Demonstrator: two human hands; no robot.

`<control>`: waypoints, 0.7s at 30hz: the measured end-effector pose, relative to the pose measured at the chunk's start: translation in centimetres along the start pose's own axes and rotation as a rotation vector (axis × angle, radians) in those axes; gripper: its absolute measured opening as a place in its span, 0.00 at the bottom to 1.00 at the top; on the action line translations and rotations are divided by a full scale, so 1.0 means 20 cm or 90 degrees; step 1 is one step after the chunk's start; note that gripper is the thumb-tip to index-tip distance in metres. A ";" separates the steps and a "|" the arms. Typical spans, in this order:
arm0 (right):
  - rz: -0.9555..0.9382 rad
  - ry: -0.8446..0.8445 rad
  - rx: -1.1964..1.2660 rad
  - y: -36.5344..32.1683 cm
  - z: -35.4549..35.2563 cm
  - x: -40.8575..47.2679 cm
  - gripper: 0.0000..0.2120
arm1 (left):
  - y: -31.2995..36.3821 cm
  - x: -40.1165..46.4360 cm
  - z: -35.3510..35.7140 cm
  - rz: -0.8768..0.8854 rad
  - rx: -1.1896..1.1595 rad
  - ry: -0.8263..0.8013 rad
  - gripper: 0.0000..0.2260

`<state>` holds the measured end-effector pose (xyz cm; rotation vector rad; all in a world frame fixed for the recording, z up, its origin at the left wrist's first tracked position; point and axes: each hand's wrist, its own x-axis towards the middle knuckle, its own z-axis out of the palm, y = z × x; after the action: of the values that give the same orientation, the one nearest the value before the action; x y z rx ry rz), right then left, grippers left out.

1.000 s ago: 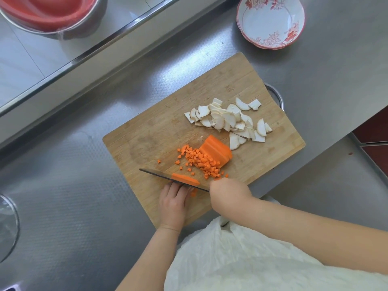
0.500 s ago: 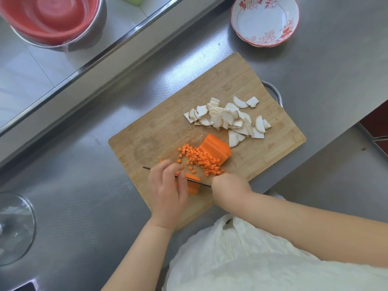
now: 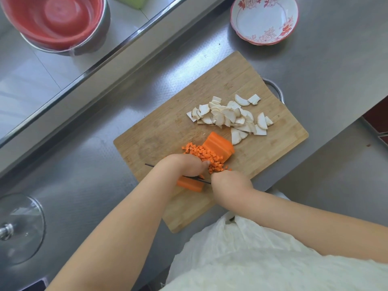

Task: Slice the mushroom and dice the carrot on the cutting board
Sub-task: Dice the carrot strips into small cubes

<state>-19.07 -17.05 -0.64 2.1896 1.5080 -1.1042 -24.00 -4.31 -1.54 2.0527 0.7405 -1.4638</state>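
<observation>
A wooden cutting board (image 3: 159, 133) lies slanted on the steel counter. White mushroom slices (image 3: 228, 116) are heaped on its far right part. A thick carrot chunk (image 3: 219, 147) sits mid-board, with diced carrot (image 3: 207, 158) piled against its near side. My right hand (image 3: 228, 183) grips the handle of a knife (image 3: 151, 165) whose thin blade runs leftward. My left hand (image 3: 182, 165) lies across the blade, fingers bent down at the edge of the dice. A flat carrot slab (image 3: 189, 184) lies on the near side of the blade, under my left wrist.
A floral bowl (image 3: 264, 19) stands beyond the board at the far right. A red basin (image 3: 56, 22) sits inside a steel bowl in the sink at the far left. A glass lid (image 3: 19, 229) lies at the left edge. White fabric (image 3: 273, 259) fills the bottom right.
My left hand has moved from the near side of the blade over it, up to the diced carrot. The carrot slab now lies uncovered beside the blade. The knife has stayed put.
</observation>
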 end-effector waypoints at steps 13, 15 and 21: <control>-0.037 0.040 0.059 0.05 0.04 -0.03 0.07 | -0.19 0.07 0.79 0.120 -0.249 0.833 0.12; -0.037 0.036 0.038 0.04 0.05 -0.03 0.07 | -0.17 0.11 0.80 0.095 -0.254 0.833 0.12; -0.031 0.025 0.013 0.04 0.05 -0.04 0.07 | -0.19 0.17 0.80 0.083 -0.224 0.857 0.12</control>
<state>-18.98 -18.58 -0.97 2.2116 1.5802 -1.1022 -36.47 -12.05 -9.76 2.5072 1.1537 0.3254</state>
